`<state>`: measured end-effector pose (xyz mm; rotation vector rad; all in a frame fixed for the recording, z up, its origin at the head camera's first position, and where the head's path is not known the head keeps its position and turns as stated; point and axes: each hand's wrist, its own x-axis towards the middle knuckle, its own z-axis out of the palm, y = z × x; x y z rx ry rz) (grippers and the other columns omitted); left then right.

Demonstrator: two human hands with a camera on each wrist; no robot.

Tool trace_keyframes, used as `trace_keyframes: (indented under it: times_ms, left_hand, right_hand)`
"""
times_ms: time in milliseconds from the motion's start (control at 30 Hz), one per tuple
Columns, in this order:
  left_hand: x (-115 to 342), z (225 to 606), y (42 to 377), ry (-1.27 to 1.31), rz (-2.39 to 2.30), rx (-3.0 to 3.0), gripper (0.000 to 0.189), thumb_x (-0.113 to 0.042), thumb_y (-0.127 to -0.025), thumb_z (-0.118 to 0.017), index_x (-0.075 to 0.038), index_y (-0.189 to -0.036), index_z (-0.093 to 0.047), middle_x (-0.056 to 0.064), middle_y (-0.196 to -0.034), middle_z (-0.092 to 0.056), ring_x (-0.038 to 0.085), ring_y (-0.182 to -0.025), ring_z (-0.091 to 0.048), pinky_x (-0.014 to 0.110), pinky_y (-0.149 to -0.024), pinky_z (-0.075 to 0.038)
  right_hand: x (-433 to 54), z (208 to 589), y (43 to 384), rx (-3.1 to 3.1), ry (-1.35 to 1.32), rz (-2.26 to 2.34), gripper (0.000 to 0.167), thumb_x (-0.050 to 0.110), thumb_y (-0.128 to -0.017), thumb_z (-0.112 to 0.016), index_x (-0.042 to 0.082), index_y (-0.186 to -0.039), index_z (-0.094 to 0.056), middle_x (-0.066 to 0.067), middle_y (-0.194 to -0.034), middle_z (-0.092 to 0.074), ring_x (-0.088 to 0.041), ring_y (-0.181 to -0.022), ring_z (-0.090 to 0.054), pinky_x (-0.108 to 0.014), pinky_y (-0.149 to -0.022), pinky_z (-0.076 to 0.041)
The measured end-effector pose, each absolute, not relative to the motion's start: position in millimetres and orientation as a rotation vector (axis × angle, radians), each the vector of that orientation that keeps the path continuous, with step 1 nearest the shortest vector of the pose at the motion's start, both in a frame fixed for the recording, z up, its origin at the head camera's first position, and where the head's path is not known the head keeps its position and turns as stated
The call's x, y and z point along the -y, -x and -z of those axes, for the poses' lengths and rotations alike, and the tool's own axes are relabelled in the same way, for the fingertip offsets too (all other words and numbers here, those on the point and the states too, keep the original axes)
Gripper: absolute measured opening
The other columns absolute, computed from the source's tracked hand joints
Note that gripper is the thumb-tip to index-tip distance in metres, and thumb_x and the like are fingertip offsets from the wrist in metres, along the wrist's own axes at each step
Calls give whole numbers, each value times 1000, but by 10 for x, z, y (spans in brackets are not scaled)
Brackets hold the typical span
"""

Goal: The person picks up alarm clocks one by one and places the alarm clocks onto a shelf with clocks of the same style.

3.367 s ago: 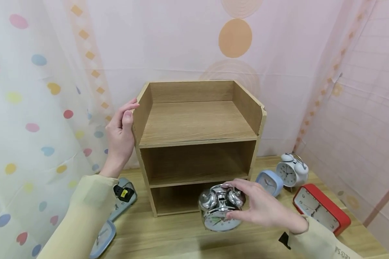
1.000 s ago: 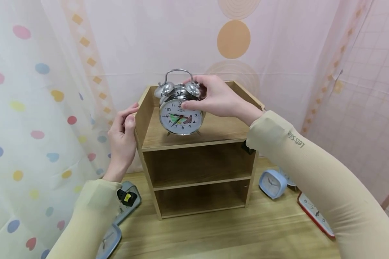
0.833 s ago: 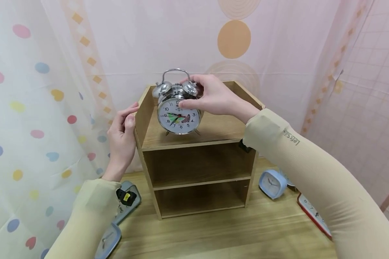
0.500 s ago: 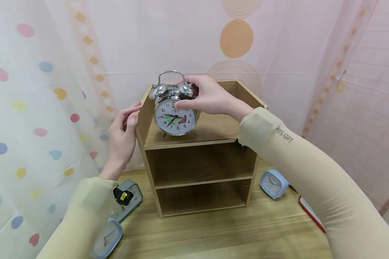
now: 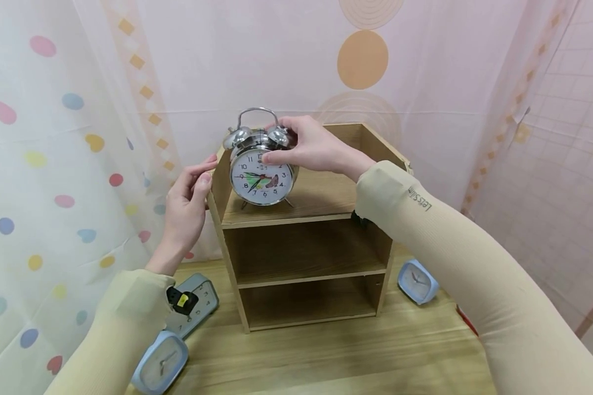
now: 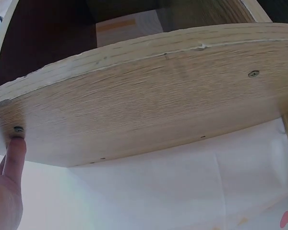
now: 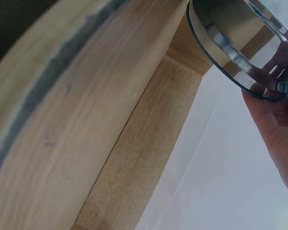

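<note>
In the head view a silver twin-bell alarm clock (image 5: 262,176) stands upright at the left of the wooden shelf unit's (image 5: 316,197) top tier, its dial facing me. My right hand (image 5: 316,145) grips it from the right, thumb across the upper dial and fingers behind the bell. The right wrist view shows the clock's shiny metal casing (image 7: 230,48) with my right hand (image 7: 278,139) at it. My left hand (image 5: 185,208) rests against the outside of the shelf's left panel, near its upper front edge. In the left wrist view its fingertips touch that side panel (image 6: 134,105) beside a screw.
A blue clock (image 5: 162,363) and a grey-green clock (image 5: 197,302) lie on the wooden table (image 5: 296,356) by my left sleeve. Another blue clock (image 5: 418,281) stands right of the shelf. A red clock's edge (image 5: 466,321) shows beside my right sleeve. A patterned curtain (image 5: 257,60) hangs behind.
My right hand lifted the alarm clock from before the shelf up to its top tier, then shifted it left towards the left panel. My left hand stayed at the shelf's side.
</note>
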<state>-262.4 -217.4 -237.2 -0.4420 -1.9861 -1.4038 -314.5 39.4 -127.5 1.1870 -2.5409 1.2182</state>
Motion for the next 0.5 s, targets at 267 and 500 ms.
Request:
trace_keyframes:
  times_ms: [267, 500]
  left_hand:
    - [2199, 2380, 2616, 441, 1418, 1932, 38, -21, -110, -46, -4, -140, -62, 3, -157, -59, 9, -146, -55, 7, -102, -46]
    - [2224, 2369, 2604, 438, 1417, 1937, 38, -21, -111, -46, -3, -140, -62, 3, -158, -59, 10, -147, -55, 6, -98, -48]
  right_hand:
    - [-326, 1250, 3245, 2614, -1224, -1256, 32, 24, -96, -76, 10, -120, -61, -7, -106, -75, -11, -91, -72, -24, -85, -56]
    - [-308, 1227, 3271, 2647, -1230, -1211, 31, 25, -96, -76, 10, -118, -59, -5, -106, -74, -9, -92, -69, -23, -85, -54]
